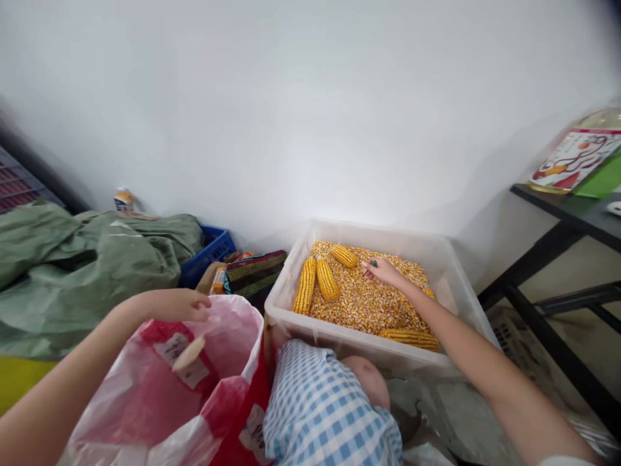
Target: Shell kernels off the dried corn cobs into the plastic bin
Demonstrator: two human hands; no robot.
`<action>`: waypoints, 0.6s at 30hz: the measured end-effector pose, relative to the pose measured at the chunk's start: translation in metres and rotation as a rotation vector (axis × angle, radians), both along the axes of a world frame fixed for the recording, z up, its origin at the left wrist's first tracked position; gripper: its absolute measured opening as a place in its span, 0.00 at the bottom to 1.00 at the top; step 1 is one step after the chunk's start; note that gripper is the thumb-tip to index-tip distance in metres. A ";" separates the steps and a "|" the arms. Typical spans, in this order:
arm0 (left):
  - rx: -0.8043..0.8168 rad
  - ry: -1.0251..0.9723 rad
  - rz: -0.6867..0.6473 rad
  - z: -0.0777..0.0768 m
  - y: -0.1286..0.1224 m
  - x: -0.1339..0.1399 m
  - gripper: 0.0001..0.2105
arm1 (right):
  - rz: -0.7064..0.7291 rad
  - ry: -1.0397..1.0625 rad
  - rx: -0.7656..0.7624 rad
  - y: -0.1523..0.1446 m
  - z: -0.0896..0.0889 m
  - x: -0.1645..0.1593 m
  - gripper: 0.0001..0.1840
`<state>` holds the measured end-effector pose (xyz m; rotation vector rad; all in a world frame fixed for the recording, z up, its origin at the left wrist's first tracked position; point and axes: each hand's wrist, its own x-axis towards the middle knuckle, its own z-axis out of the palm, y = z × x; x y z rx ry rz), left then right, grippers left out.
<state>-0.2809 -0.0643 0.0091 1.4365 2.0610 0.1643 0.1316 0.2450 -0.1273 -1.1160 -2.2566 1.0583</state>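
Observation:
My left hand (pixel 187 304) is over the mouth of a red and white plastic bag (pixel 233 330), fingers loosely apart and holding nothing. Below it, a pale stripped corn cob (pixel 189 354) looks blurred in mid-air at the bag's opening. My right hand (pixel 381 270) is closed around a small tool with a green end (pixel 373 263), just above loose corn kernels (pixel 359 304). These kernels fill a translucent white plastic bin (pixel 286 310). Whole yellow ears of corn lie on them: several at the left, such as one ear (pixel 326 279), and another (pixel 410 338) along the near edge.
My knees, under blue checked cloth (pixel 325 401), are against the bin's near side. A black metal shelf (pixel 572 207) with a labelled bottle (pixel 575 155) stands at the right. Green cloth (pixel 111 259) and a blue crate (pixel 213 252) lie at the left. A white wall (pixel 301 116) rises behind.

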 end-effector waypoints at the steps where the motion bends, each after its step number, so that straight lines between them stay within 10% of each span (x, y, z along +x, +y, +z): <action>1: -0.051 0.035 -0.067 0.001 0.002 0.003 0.13 | -0.020 0.015 0.009 0.003 0.000 0.000 0.14; 8: 0.264 0.042 -0.278 0.017 0.103 0.093 0.16 | -0.229 0.050 0.043 0.025 0.000 0.012 0.18; 18: 0.440 0.532 -0.632 -0.072 0.272 0.236 0.22 | -0.259 -0.067 -0.087 0.039 0.012 0.044 0.22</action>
